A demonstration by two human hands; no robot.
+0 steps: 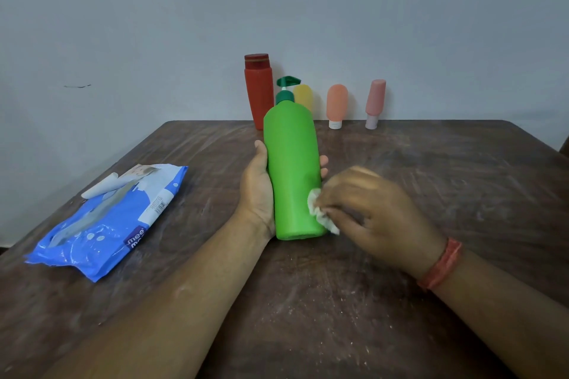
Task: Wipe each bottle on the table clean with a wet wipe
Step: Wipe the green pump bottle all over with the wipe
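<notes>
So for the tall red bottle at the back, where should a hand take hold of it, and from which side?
Grip the red bottle around its mid-body, below the darker cap, coming from its left. It stands upright against the wall, so the back is closed off, and the green pump bottle, held by the left hand, covers its lower right. The left flank looks free; the straight sides probably suit a wrap grip.

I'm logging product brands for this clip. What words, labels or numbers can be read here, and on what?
"mee" over a cut-off "m...": white letters on a dark patch of the blue wipes pack.
Fine print and barcode on the pack's white sticker: too small to read.
Green bottle and the four bottles behind it: no text visible.
</notes>
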